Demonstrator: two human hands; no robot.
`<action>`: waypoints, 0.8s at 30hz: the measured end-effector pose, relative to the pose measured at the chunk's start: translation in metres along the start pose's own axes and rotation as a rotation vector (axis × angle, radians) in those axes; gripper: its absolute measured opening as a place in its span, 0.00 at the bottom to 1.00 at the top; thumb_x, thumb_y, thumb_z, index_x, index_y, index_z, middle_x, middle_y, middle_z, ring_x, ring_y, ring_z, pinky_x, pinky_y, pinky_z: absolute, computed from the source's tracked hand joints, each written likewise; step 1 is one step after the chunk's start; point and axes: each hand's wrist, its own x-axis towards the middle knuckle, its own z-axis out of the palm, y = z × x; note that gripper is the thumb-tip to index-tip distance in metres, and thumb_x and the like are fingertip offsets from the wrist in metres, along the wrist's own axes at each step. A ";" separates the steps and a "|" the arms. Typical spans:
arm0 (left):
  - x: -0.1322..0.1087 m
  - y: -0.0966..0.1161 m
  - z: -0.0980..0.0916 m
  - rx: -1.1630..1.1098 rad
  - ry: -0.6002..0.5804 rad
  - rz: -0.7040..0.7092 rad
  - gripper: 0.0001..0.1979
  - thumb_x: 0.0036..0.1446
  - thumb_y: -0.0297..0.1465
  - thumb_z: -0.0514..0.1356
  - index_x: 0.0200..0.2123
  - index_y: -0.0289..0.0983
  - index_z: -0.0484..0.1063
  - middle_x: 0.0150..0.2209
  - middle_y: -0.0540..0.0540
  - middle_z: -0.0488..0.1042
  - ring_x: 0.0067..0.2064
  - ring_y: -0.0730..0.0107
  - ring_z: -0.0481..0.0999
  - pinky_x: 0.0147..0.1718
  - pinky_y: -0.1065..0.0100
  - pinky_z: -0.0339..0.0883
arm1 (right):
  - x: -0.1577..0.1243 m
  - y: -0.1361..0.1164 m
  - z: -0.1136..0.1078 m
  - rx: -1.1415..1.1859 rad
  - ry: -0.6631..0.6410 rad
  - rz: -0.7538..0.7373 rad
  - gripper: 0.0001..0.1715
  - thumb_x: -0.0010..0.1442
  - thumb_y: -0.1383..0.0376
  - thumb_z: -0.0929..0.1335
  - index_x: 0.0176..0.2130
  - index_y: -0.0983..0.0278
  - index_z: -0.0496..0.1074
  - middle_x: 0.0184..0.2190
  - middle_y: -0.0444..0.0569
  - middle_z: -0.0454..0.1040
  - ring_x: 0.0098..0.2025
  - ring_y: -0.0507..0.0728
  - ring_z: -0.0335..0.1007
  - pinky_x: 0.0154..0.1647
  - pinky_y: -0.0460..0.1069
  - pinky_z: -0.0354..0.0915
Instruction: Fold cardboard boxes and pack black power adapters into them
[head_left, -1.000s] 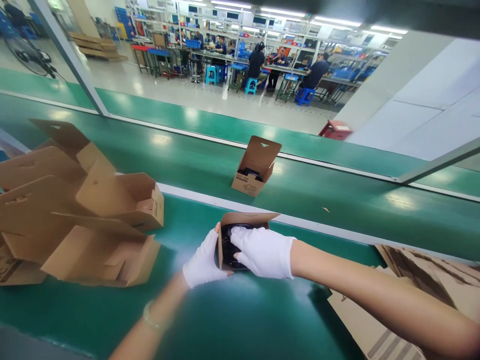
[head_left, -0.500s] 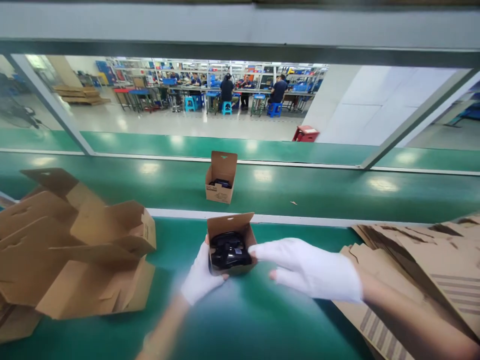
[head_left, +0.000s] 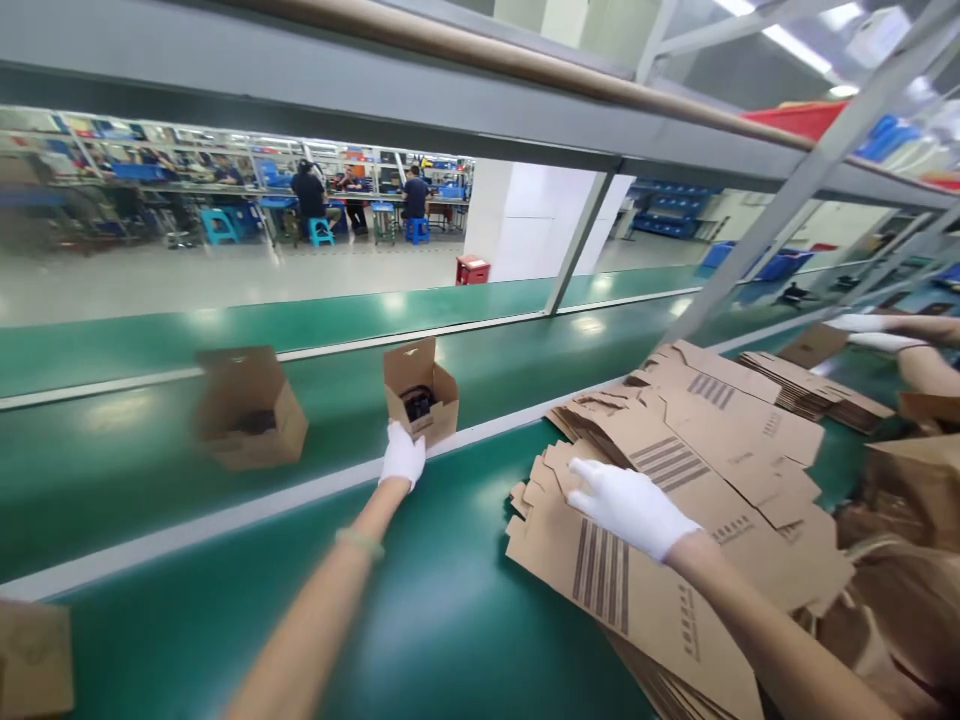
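My gloved left hand reaches far forward and grips the near lower side of an open cardboard box. A black item shows inside, its kind hard to make out, and the box's back flap stands up. That box rests on the far green strip, by the white dividing rail. My gloved right hand hovers over or touches the top of a pile of flat, unfolded cartons, thumb and fingers stretched out with nothing between them. Whether its fingertips press on the cardboard I cannot tell.
A second open box, blurred, stands left on the far strip. Part of another box shows at lower left. A white rail divides the green surfaces. At right, a co-worker's gloved hands handle cardboard. A metal frame rises beyond.
The view has swung right. My left hand has carried the filled box forward onto the far strip. My right hand has left the box and moved over the flat cartons.
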 end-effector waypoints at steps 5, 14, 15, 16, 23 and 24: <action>0.028 0.024 0.008 0.070 -0.159 0.129 0.24 0.61 0.38 0.55 0.58 0.36 0.60 0.61 0.37 0.60 0.61 0.56 0.60 0.60 0.48 0.52 | 0.055 0.004 0.022 -0.085 0.035 0.080 0.26 0.52 0.54 0.67 0.45 0.68 0.69 0.45 0.60 0.69 0.45 0.67 0.67 0.39 0.56 0.62; -0.085 -0.010 -0.026 0.102 -0.286 0.130 0.28 0.59 0.42 0.51 0.58 0.31 0.61 0.60 0.40 0.62 0.62 0.59 0.59 0.63 0.58 0.50 | 0.091 0.015 0.036 -0.059 0.032 -0.007 0.18 0.50 0.58 0.67 0.39 0.65 0.73 0.57 0.58 0.61 0.53 0.68 0.61 0.45 0.56 0.60; -0.098 -0.010 -0.029 0.096 -0.298 0.120 0.29 0.58 0.43 0.51 0.59 0.32 0.60 0.61 0.41 0.61 0.62 0.59 0.58 0.63 0.58 0.50 | 0.087 0.013 0.029 -0.058 0.054 -0.011 0.17 0.52 0.58 0.66 0.39 0.66 0.72 0.54 0.58 0.65 0.50 0.67 0.64 0.42 0.54 0.60; -0.110 -0.009 -0.033 0.086 -0.317 0.110 0.31 0.58 0.44 0.51 0.60 0.33 0.58 0.62 0.41 0.59 0.63 0.59 0.57 0.63 0.57 0.50 | 0.081 0.010 0.021 -0.057 0.073 -0.010 0.17 0.54 0.58 0.64 0.40 0.66 0.71 0.49 0.58 0.69 0.46 0.65 0.67 0.39 0.53 0.60; -0.187 0.026 -0.050 -0.337 -0.586 0.249 0.55 0.42 0.48 0.66 0.66 0.38 0.41 0.67 0.40 0.45 0.67 0.47 0.42 0.64 0.48 0.40 | 0.030 -0.057 -0.050 -0.055 0.515 -0.008 0.13 0.61 0.56 0.58 0.37 0.62 0.63 0.27 0.47 0.71 0.29 0.58 0.69 0.25 0.49 0.48; -0.195 0.031 -0.053 -0.431 -0.581 0.271 0.57 0.38 0.49 0.68 0.66 0.40 0.41 0.66 0.40 0.47 0.66 0.45 0.43 0.64 0.46 0.42 | 0.026 -0.069 -0.057 -0.037 0.553 -0.022 0.13 0.61 0.57 0.57 0.37 0.62 0.63 0.27 0.47 0.71 0.29 0.58 0.70 0.25 0.49 0.48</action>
